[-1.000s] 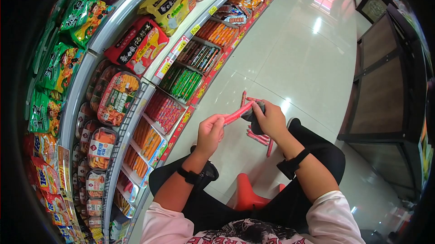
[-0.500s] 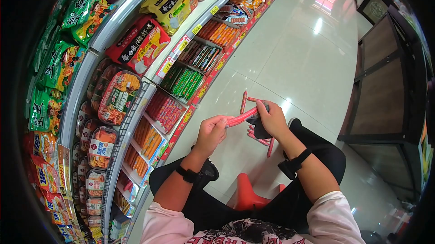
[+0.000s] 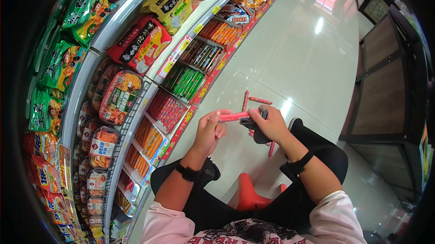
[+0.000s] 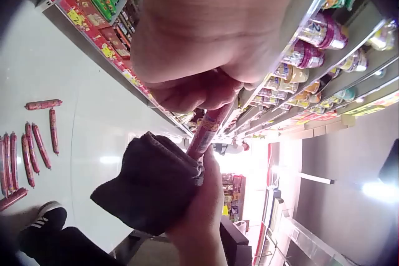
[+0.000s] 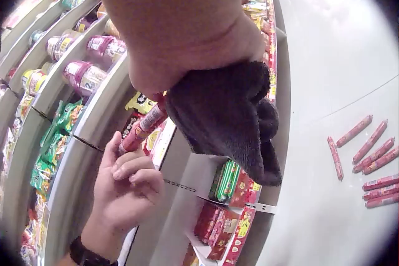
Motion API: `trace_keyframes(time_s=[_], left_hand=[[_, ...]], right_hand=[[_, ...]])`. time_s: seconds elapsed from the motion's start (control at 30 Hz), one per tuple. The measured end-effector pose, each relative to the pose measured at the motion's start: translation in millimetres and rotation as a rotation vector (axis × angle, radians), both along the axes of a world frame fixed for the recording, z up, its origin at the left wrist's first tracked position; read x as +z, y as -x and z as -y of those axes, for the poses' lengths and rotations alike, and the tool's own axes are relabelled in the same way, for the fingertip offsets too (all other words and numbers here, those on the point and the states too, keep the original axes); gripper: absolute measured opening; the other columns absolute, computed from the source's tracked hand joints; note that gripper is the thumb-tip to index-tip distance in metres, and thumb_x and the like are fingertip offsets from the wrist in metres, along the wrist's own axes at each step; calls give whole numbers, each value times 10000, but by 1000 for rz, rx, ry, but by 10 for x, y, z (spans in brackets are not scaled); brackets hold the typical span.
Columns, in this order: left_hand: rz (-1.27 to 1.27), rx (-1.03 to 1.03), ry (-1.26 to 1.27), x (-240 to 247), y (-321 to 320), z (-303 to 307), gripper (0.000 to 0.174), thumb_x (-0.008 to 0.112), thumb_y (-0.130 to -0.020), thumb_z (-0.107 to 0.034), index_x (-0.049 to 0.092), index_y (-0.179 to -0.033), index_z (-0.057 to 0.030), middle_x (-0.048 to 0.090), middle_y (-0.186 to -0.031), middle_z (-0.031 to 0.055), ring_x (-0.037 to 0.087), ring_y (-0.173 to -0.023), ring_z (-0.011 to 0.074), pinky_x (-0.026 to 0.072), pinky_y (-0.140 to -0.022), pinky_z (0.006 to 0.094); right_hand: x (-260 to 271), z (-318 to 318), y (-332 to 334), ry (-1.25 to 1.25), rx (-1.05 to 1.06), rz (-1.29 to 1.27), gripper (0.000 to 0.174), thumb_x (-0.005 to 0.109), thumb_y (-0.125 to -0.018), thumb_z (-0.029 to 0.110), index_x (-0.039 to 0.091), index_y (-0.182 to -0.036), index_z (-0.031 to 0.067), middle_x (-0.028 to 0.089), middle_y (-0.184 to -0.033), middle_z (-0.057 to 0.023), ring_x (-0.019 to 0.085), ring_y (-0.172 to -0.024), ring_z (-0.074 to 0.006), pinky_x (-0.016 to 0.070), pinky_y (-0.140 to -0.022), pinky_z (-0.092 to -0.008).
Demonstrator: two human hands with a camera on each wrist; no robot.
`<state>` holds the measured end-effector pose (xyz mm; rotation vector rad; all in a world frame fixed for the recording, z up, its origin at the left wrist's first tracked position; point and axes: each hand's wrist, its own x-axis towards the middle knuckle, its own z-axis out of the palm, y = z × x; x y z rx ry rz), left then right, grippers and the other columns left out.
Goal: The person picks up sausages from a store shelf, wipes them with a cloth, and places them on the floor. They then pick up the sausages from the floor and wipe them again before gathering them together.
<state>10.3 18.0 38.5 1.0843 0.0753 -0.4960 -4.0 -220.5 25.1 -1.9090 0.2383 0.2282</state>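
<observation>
A red-wrapped sausage point(image 3: 233, 116) is held nearly level between both hands in the head view. My left hand point(image 3: 209, 133) pinches its left end between thumb and forefinger, the other fingers loosely curled. Around the other end, my right hand point(image 3: 273, 124) grips it through a dark grey cloth point(image 3: 258, 136), which hides that end. The left wrist view shows the cloth point(image 4: 153, 182) draping below the sausage point(image 4: 207, 132). Printed marks and a pale label show on the wrapper of the sausage point(image 5: 144, 127) in the right wrist view.
Several similar sausages point(image 4: 30, 160) lie on the tiled floor point(image 3: 290, 58) beyond the hands. Shop shelves with a bottom row of sausage bins point(image 3: 167, 108) run along the left. A red stool point(image 3: 247, 194) stands between the knees, and a dark wooden cabinet point(image 3: 380, 81) is at right.
The sausage has swung from slanting up to the right to nearly level. My left hand has turned and its lower fingers have loosened. My right hand has come down slightly with the cloth.
</observation>
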Motion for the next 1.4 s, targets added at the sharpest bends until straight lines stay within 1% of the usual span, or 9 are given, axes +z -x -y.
trace_keyframes(time_s=[0.3, 0.67, 0.87, 0.97, 1.1, 1.2, 1.3, 1.33, 1.4], left_hand=[[-40, 61, -67, -38, -13, -6, 414, 452, -1148, -321, 634, -1225, 43, 359, -605, -55, 378, -539, 75, 346, -568, 279], [244, 29, -315, 55, -7, -7, 301, 544, -1112, -228, 683, -1136, 38, 480, -657, -38, 475, -594, 61, 403, -578, 231], [731, 52, -551, -161, -40, -8, 195, 605, -1052, -149, 695, -1018, 21, 637, -891, 59, 615, -863, 134, 519, -803, 301], [506, 4, -419, -52, -28, -5, 154, 639, -1020, -115, 689, -942, 7, 679, -1059, 111, 635, -1021, 184, 517, -915, 354], [711, -44, -575, -37, 31, 75, 162, 661, -998, -119, 687, -894, 3, 698, -876, 118, 672, -895, 242, 529, -773, 366], [708, -109, -837, 31, 129, 123, 211, 684, -982, -142, 640, -840, 8, 658, -814, 167, 658, -768, 303, 519, -705, 400], [564, -137, -974, 139, 140, 102, 258, 693, -974, -171, 595, -817, 9, 615, -732, 190, 638, -668, 367, 492, -638, 447], [537, -139, -985, 176, 120, 86, 269, 692, -973, -184, 586, -819, 8, 609, -712, 195, 635, -652, 389, 481, -621, 465], [515, -144, -1015, 162, 110, 97, 265, 684, -972, -206, 582, -850, 5, 615, -696, 203, 640, -649, 427, 475, -607, 494]], right_hand=[[75, -106, 14, 65, 22, 52, 469, 659, -1005, 490, 725, -930, 31, 732, -820, -167, 721, -749, -321, 530, -690, -432], [125, -152, -5, -25, 18, -40, 503, 643, -1006, 489, 761, -882, 16, 709, -722, -146, 692, -665, -253, 518, -658, -402], [10, -308, 85, 182, 137, 44, 520, 624, -1009, 514, 755, -839, 40, 668, -645, -144, 684, -655, -316, 514, -622, -445], [91, -324, 96, 265, 215, 62, 502, 617, -1013, 504, 747, -824, 58, 658, -645, -162, 679, -672, -371, 515, -624, -478], [126, -310, 108, 460, 360, 142, 461, 606, -1022, 471, 748, -837, 74, 666, -672, -186, 678, -697, -403, 520, -642, -501], [67, -297, 110, 409, 300, 159, 441, 615, -1026, 448, 755, -867, 61, 664, -662, -180, 688, -692, -380, 523, -639, -473], [32, -230, 23, 56, 106, 41, 430, 629, -1030, 421, 749, -870, 40, 618, -623, -180, 666, -638, -315, 514, -619, -434], [-36, -207, 8, -92, 46, 76, 415, 596, -1070, 395, 734, -953, 22, 647, -688, -103, 637, -623, -209, 500, -605, -397], [-44, -189, -48, -366, 2, 66, 409, 552, -1100, 395, 712, -1048, 22, 671, -795, -44, 632, -690, -155, 505, -634, -368]])
